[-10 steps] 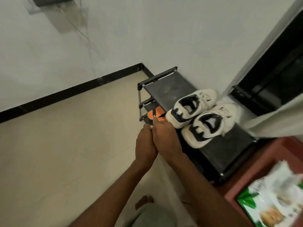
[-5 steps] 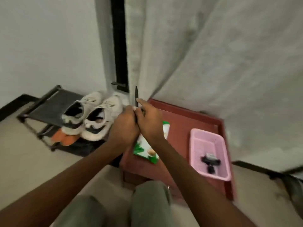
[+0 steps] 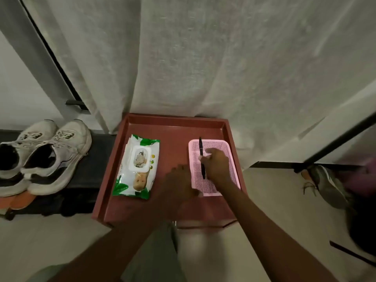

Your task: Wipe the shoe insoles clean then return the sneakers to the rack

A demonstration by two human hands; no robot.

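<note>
A low red-brown surface (image 3: 142, 208) with a raised rim all round stands before a pale, coarse-woven curtain (image 3: 203, 58). On its left half lies a soft, glossy pack of wipes (image 3: 136, 166), white with green leaf print and a rounded hard plastic flap on top. On its right half sits a pink plastic basket (image 3: 225, 145), rectangular, its walls and floor a fine mesh.

The right hand (image 3: 217, 165) is over the basket, fingers curled round a slim black pen (image 3: 201, 153) that lies lengthwise across the basket, its tip past the far rim. The left hand (image 3: 179, 180) rests on the surface just beside the basket's near left corner; it is blurred, and I cannot tell whether its fingers are loose or gripping the rim.

To the left, two white sneakers (image 3: 46, 155) with dark linings and scuffed rounded toes stand side by side, touching, on the dark flat top of the rack (image 3: 89, 180). Something orange (image 3: 18, 201) shows under them at the rack's near edge.
</note>
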